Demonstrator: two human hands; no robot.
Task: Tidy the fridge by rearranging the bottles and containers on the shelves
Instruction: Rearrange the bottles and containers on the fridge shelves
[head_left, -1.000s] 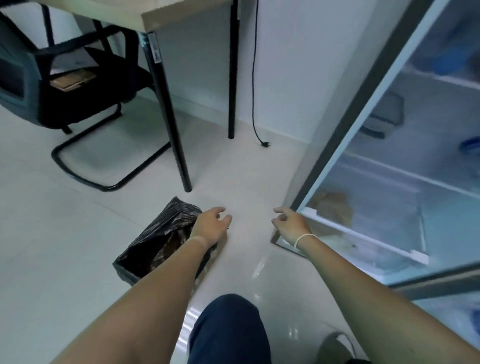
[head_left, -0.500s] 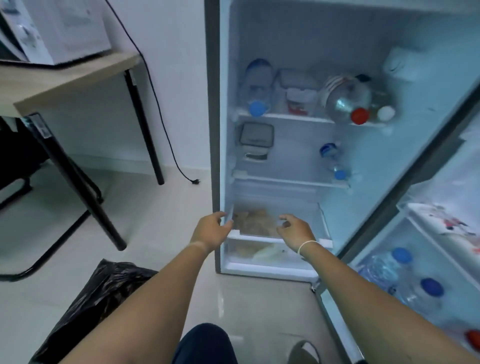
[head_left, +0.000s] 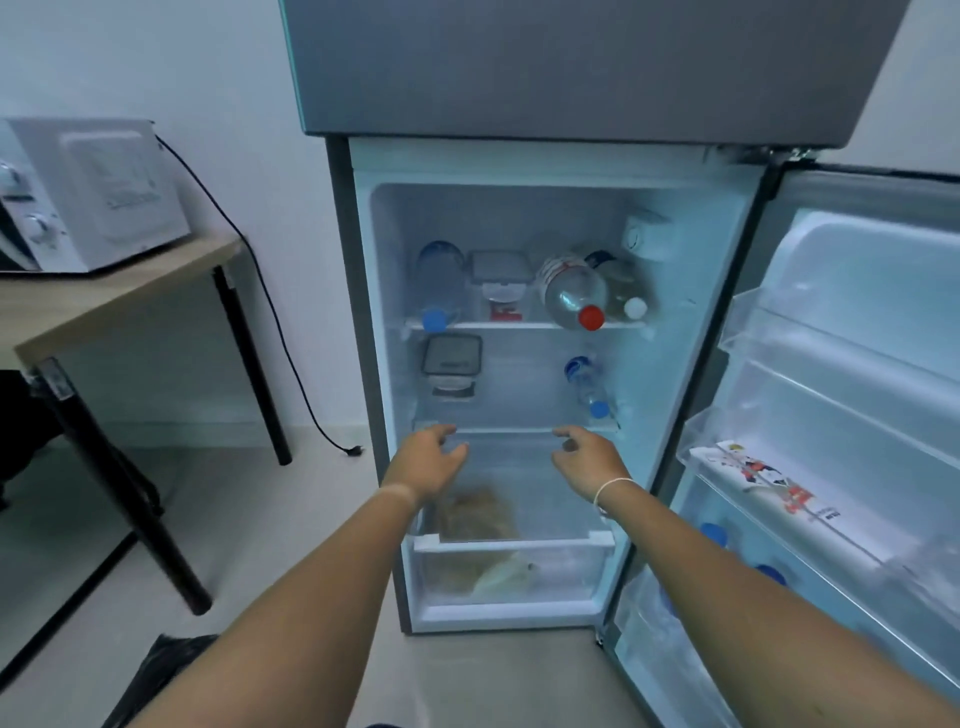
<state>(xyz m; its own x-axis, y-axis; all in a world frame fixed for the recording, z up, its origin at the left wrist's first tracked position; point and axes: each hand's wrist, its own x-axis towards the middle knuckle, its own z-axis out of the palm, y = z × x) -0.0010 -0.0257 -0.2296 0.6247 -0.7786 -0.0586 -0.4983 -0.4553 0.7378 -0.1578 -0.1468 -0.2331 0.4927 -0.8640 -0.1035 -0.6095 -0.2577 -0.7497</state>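
Observation:
The fridge (head_left: 358, 291) stands open in front of me. On its top shelf (head_left: 524, 326) lie a blue-capped bottle (head_left: 439, 291), a lidded container (head_left: 501, 283), a red-capped bottle (head_left: 571, 293) and a white-capped bottle (head_left: 626, 296). The middle shelf (head_left: 519, 430) holds a grey-lidded container (head_left: 451, 361) on the left and a small blue-capped bottle (head_left: 587, 384) on the right. My left hand (head_left: 428, 460) and my right hand (head_left: 587, 457) hover empty, fingers apart, just in front of the middle shelf's edge.
A clear crisper drawer (head_left: 511, 574) with brownish contents sits at the bottom. The open door (head_left: 841, 415) on the right carries a printed carton (head_left: 769, 491) and blue-capped bottles (head_left: 714, 532). A table (head_left: 119, 291) with a microwave (head_left: 88, 192) stands left; a black bag (head_left: 156, 675) lies on the floor.
My view has swung from the floor and black bag up to the open fridge. Both hands have risen from the crisper drawer's rim to the middle shelf's edge.

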